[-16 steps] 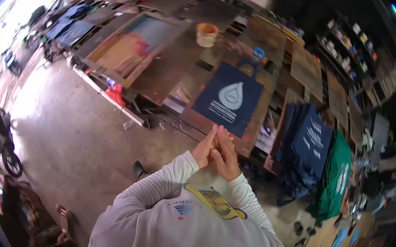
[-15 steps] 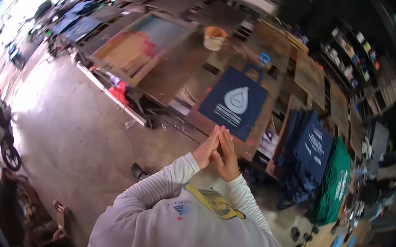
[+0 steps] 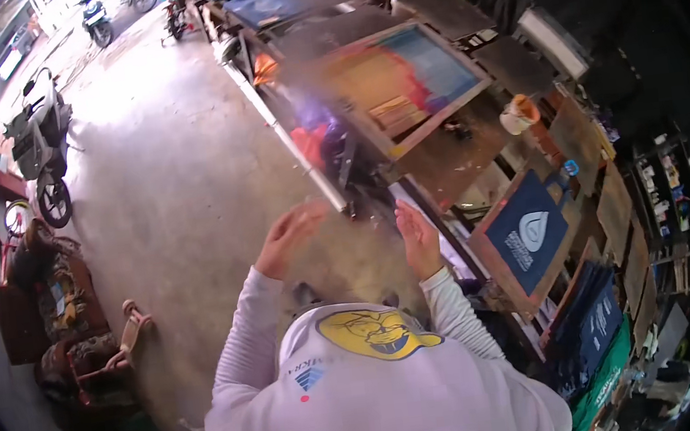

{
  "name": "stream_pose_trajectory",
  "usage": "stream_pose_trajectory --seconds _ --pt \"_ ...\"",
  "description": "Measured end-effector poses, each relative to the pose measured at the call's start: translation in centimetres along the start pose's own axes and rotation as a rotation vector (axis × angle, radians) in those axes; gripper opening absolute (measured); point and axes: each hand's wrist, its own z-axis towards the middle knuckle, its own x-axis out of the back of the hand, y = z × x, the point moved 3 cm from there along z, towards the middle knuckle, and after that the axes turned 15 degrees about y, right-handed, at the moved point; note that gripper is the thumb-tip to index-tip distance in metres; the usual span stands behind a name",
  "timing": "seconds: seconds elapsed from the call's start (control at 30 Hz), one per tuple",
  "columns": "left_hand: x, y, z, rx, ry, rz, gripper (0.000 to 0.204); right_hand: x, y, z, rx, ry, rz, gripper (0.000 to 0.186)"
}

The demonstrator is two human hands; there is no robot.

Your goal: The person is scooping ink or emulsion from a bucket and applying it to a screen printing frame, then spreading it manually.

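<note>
My left hand (image 3: 290,237) is raised over the concrete floor, its stretched fingers blurred and nothing in them. My right hand (image 3: 418,237) stands upright with flat fingers, also holding nothing, close to the left edge of the work table. The two hands are apart. To the right of my right hand, a navy tote bag (image 3: 526,233) with a white drop-shaped print lies flat on a wooden board (image 3: 492,271).
A paint-stained screen printing frame (image 3: 479,85) lies on the long table, beside an orange-stained bucket (image 3: 520,114). Stacked navy bags (image 3: 586,326) and a green bag (image 3: 609,385) sit at lower right. A patterned armchair (image 3: 73,297) and motorbike (image 3: 43,139) stand left.
My hands were together at the fingertips and have now separated, the left moving to the left. The view has turned left, so the table and tote bag appear farther right.
</note>
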Motion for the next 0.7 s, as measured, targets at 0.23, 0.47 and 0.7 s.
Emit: stream_pose_trajectory --seconds 0.23,0.47,0.7 --pt "9.6 0.5 -1.9 0.07 0.448 -0.022 0.047 -11.8 -0.6 3.1 -0.125 -0.185 0.041 0.036" --pt "11.1 1.8 2.1 0.034 0.557 0.014 0.043 -16.8 -2.4 9.7 0.012 -0.25 0.072 0.035" --pt "9.8 3.3 14.9 0.011 0.573 0.062 0.033 -12.1 -1.3 21.5 0.003 -0.095 0.016 0.037"
